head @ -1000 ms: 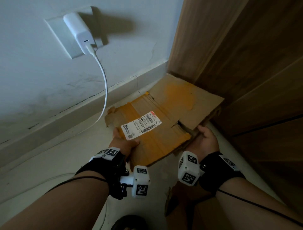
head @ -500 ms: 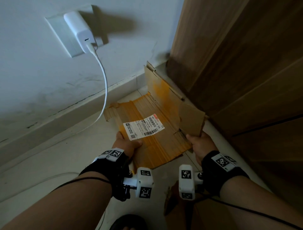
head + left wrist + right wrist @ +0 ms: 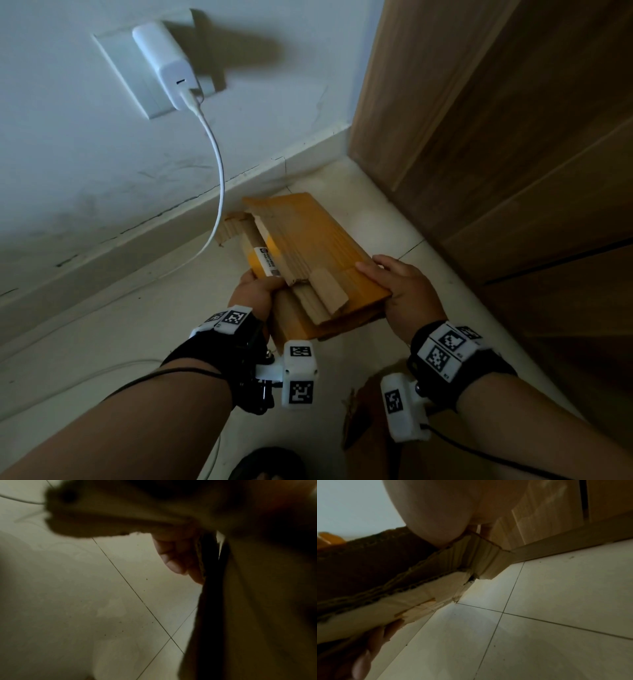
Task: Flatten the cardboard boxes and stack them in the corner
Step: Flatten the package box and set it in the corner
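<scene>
Both hands grip the folded box (image 3: 310, 260) above the floor (image 3: 137, 308) near the corner: left hand (image 3: 255, 296) apparently pinching its near-left edge, right hand (image 3: 407, 291) clasping the right edge.

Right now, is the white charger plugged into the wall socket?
Yes, the white charger sits in the wall socket, its cable hanging down.

A scuffed pale painted wall (image 3: 85, 144) on the left carries a white plastic charger (image 3: 164, 65) with a hanging white cable (image 3: 219, 178). Brown wooden cabinet panelling (image 3: 513, 120) stands right, above glossy cream floor tiles (image 3: 556, 615).
</scene>
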Tool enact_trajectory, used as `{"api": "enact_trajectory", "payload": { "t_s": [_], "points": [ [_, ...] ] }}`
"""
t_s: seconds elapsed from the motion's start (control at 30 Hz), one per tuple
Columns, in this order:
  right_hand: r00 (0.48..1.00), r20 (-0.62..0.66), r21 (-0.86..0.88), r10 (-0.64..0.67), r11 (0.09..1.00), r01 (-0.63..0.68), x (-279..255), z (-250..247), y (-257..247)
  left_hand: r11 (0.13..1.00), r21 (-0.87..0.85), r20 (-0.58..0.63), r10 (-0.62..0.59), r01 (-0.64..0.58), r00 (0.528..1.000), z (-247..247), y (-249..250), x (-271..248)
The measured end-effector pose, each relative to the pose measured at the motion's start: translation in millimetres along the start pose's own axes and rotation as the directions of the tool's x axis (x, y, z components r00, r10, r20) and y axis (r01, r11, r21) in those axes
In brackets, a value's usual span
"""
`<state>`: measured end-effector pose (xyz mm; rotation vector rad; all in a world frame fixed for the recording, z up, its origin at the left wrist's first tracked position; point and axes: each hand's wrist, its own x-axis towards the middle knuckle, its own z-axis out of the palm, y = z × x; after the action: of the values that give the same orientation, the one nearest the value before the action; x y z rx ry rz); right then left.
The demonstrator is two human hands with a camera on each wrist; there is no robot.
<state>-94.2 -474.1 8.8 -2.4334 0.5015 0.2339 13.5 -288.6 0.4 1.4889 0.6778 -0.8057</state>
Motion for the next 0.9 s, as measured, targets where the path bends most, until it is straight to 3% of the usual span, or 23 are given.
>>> {"api": "enact_trajectory", "payload": {
  "t_s": [0.07, 0.17, 0.27, 0.37, 0.43, 0.47, 0.5, 0.57, 0.63, 0.7, 0.73, 0.9],
  "points": [
    [0.999, 0.04, -0.051, -0.02, 0.998, 0.022, -1.8, -4.0, -3.9, 0.999, -0.034, 0.001, -0.028, 0.028, 1.0, -3.6, -8.4, 17.4],
    [0.997, 0.082, -0.052, 0.008, 0.999, -0.004, -1.1, -5.5, -5.0, 0.999, 0.047, 0.007, -0.027, 0.027, 1.0, -9.9, -31.7, 48.7],
    [0.993, 0.11, 0.093, 0.032, 0.995, -0.042, -2.0, -3.8, -5.8, 0.993, 0.112, 0.015, 0.045, -0.047, 0.999, -5.0, -14.9, 17.5],
    [0.965, 0.217, 0.298, 0.147, 0.931, -0.209, -3.5, -2.1, -2.6, 0.989, 0.118, 0.014, 0.085, -0.086, 0.996, -2.6, -1.8, 0.2],
    [0.926, 0.298, 0.466, 0.23, 0.812, -0.352, -4.8, -2.3, 3.8, 0.991, 0.102, 0.009, 0.09, -0.091, 0.996, -2.4, 0.7, -2.0],
    [0.899, 0.341, 0.58, 0.274, 0.692, -0.43, -5.8, -3.3, 7.1, 0.992, 0.085, 0.009, 0.09, -0.09, 0.996, -2.3, 0.2, -1.2],
    [0.87, 0.381, 0.701, 0.311, 0.517, -0.492, -5.5, -3.8, 11.1, 0.993, 0.072, 0.011, 0.092, -0.092, 0.996, -2.1, -1.1, 0.5],
    [0.836, 0.407, 0.858, 0.368, 0.161, -0.488, -6.3, -4.9, 15.7, 0.994, 0.052, 0.024, 0.097, -0.098, 0.995, 0.4, -2.3, 1.8],
    [0.774, 0.427, 0.883, 0.467, -0.032, -0.468, -3.7, -4.1, 16.6, 0.994, 0.017, 0.034, 0.103, -0.104, 0.994, 4.8, -1.4, 0.4],
    [0.723, 0.5, 0.851, 0.476, -0.118, -0.511, -1.2, -1.0, 15.3, 0.995, -0.005, 0.043, 0.103, -0.103, 0.994, 9.2, -0.8, -0.7],
    [0.712, 0.529, 0.832, 0.462, -0.114, -0.543, -1.0, -1.5, 11.7, 0.995, -0.016, 0.047, 0.104, -0.103, 0.993, 11.5, -0.8, -1.5],
    [0.722, 0.501, 0.854, 0.477, -0.139, -0.501, -2.5, 3.6, 2.0, 0.99, -0.065, 0.032, 0.127, -0.125, 0.991, 18.3, -3.8, 2.9]
  ]
}}
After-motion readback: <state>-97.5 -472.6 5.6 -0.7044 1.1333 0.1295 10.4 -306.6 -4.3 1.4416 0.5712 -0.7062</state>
